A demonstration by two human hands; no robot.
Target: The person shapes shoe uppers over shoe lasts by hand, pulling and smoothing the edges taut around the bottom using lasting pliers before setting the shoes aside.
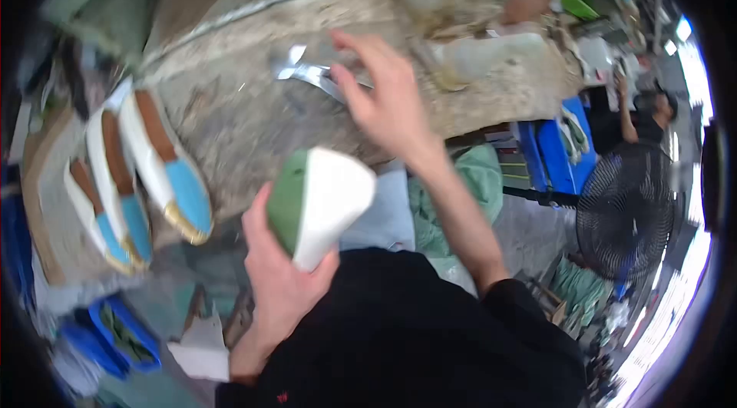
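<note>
Gripping a green and white shoe (318,204), my left hand (284,274) has its fingers and thumb wrapped around the lower end, holding the shoe up off the worn table (253,120). The shoe tilts, its green part nearest the fingers and its white part turned to the right. Above and to the right of it, I have my right hand (388,101) over the table, thumb and forefinger spread wide apart. A shiny metal tool (311,74) lies just left of that thumb; its near end runs in behind the hand, and blur keeps me from telling whether they touch.

Farther out, to the left of my left hand, three white and blue shoes (173,185) with gold trim lie side by side on the table. Green cloth (480,185) hangs below the table edge, beside my right forearm. Well to the right of my right hand, a blue bin (556,170) holds light shoes, with a black fan (626,212) below it and a person in dark clothes (649,128) beyond.
</note>
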